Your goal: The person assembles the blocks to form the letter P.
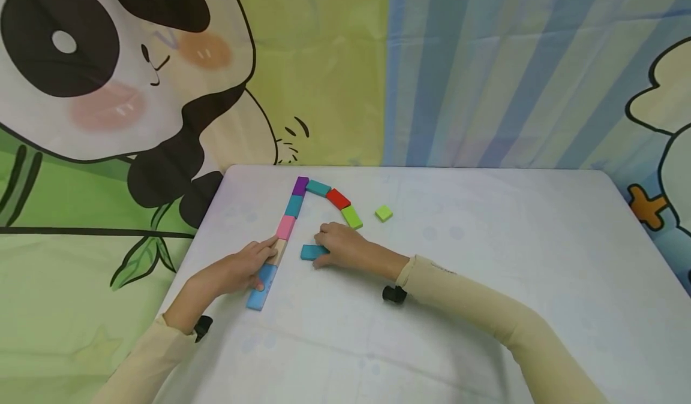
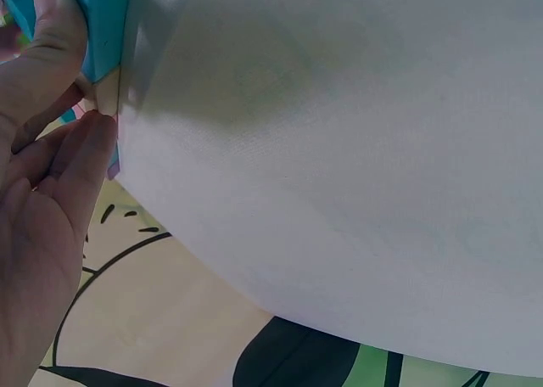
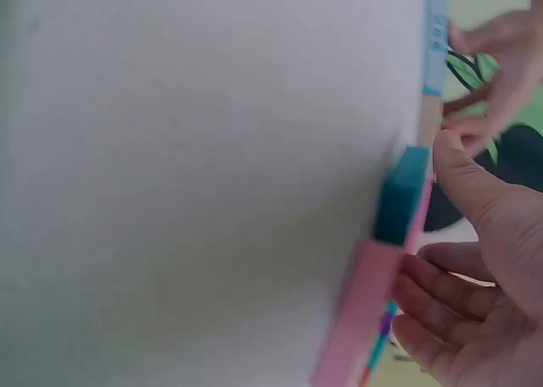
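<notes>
A slanted row of blocks runs up the left of the table in the head view: a light blue block (image 1: 257, 299), a tan block (image 1: 280, 249), a pink block (image 1: 285, 227), a teal block (image 1: 294, 206) and a purple block (image 1: 300, 186). My left hand (image 1: 237, 270) rests along the row, thumb at the light blue block, fairly straight fingers touching the tan one. My right hand (image 1: 348, 249) pinches a separate teal block (image 1: 312, 252) between thumb and fingers. Another pink block (image 3: 358, 311) adjoins it in the right wrist view, hidden by the hand in the head view.
From the purple block, a second teal block (image 1: 318, 188), a red block (image 1: 338, 198) and a lime green block (image 1: 352, 217) curve rightward. A small green square block (image 1: 384, 213) lies apart on the white table (image 1: 513, 230). A printed cloth (image 1: 324, 62) hangs behind.
</notes>
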Demonstrator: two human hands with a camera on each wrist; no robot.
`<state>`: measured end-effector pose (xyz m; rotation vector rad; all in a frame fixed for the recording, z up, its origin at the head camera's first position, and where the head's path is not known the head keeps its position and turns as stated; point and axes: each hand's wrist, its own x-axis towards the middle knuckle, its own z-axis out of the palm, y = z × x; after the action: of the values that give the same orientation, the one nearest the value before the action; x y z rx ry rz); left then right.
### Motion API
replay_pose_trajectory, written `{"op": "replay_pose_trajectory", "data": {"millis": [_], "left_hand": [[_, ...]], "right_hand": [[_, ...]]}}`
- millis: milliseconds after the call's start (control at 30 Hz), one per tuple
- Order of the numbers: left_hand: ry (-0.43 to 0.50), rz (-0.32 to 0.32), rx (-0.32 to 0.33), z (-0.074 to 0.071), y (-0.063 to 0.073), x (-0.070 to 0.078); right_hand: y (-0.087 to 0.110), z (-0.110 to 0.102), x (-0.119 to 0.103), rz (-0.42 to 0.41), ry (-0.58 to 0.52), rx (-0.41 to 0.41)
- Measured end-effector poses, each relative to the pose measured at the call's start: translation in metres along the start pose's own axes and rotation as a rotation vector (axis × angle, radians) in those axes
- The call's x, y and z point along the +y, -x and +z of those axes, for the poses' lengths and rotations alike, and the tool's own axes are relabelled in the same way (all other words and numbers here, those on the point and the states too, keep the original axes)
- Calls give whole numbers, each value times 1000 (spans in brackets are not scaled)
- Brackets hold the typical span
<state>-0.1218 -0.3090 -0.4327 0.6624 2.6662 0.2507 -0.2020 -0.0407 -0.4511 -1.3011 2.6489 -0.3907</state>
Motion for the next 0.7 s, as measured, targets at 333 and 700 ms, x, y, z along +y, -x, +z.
{"op": "replay_pose_trajectory", "data": {"millis": [333, 700], "left_hand": [[-16, 40, 31, 2, 2, -2], [-21, 49, 36, 1, 3, 0]], "right_hand": [[37, -41, 86, 306, 24, 12], [46, -37, 103, 236, -80, 89]]}}
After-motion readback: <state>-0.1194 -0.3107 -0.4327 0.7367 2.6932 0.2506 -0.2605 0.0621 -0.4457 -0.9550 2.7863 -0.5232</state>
